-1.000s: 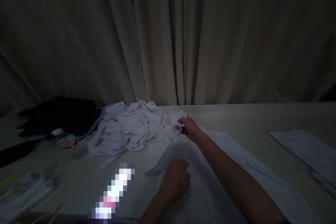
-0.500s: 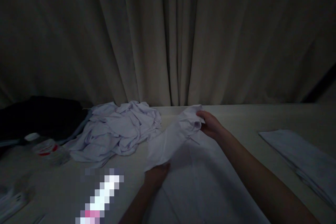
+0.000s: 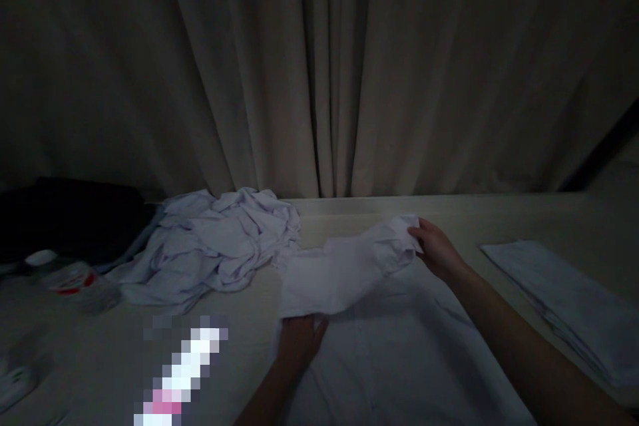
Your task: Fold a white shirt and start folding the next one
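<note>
big curtain hung behind the table, and a white shirt lay flat right in front of the person. its sleeve was lifted and folded across the body, right hand pinching the cuff end, left hand closed on the lower edge. looked thin and floppy (zero stiffness), so i'd grab it at hems or seams. a second earlier the right hand sat further left, by the crumpled pile. bottle at far left.

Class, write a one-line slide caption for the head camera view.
Two hands, left hand and right hand, hold a white shirt's sleeve over a table, beside crumpled laundry.
</note>
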The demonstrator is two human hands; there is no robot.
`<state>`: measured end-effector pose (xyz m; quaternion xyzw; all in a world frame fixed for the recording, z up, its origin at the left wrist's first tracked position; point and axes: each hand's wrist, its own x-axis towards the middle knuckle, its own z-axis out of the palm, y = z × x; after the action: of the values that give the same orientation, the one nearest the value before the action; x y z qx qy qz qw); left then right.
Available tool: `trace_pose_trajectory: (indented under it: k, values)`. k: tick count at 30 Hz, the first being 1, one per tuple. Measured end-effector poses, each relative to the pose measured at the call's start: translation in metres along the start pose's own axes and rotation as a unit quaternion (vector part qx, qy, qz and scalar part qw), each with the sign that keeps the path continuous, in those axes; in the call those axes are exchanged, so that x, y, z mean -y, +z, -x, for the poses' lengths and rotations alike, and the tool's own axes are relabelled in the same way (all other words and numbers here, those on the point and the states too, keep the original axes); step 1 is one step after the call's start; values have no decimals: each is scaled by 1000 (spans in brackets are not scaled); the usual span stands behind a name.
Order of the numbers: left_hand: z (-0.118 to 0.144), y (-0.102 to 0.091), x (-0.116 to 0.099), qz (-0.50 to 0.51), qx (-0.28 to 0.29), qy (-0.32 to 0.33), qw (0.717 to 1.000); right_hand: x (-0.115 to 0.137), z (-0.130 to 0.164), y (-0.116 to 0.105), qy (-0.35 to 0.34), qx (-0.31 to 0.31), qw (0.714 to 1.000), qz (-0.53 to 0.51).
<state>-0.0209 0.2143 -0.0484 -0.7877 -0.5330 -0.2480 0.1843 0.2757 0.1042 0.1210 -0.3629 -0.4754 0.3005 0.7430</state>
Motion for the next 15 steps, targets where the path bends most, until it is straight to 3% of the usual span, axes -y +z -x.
trace_pose_trajectory:
  k: [4,9,11,15]
  values:
    - [-2,1,2,14,-2,2,1000,-22,-8,-47,3,-76,995,70]
    - [-3,-8,-5,24,-11,-23,999,-81,-17,-98,78,-85,985,127]
    - [-4,-14,-7,24,-17,-41,999,-91,-17,-108,73,-80,985,133]
    - [-10,-16,-10,31,-48,-91,994,-86,-10,-113,54,-69,986,142]
